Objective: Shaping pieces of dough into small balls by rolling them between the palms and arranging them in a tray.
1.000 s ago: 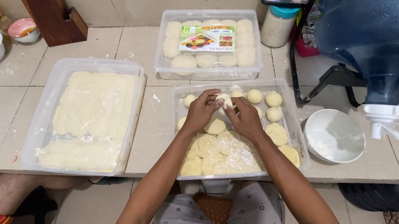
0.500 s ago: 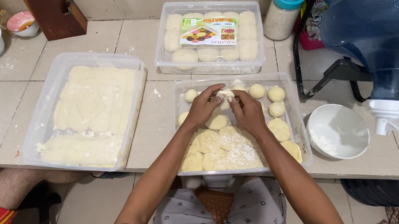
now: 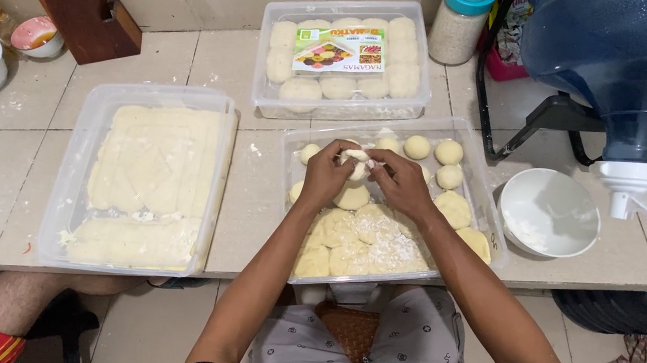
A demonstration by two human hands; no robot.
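A tiled table [image 3: 252, 187] carries everything. A blue water jug [image 3: 636, 68] on a black stand fills the top right, its tap over a white bowl [image 3: 548, 214]. At left a clear tub [image 3: 147, 177] holds a flat dough sheet; a lidded box [image 3: 344, 57] of dough balls sits behind. The middle tray [image 3: 390, 207] holds flattened pieces and small balls. Over it the left hand [image 3: 327, 175] and right hand [image 3: 403, 185] meet, both pinched around one dough ball [image 3: 358, 161], mostly hidden by fingers. A knife block [image 3: 83, 11] stands far left; another person's arm is cut off below
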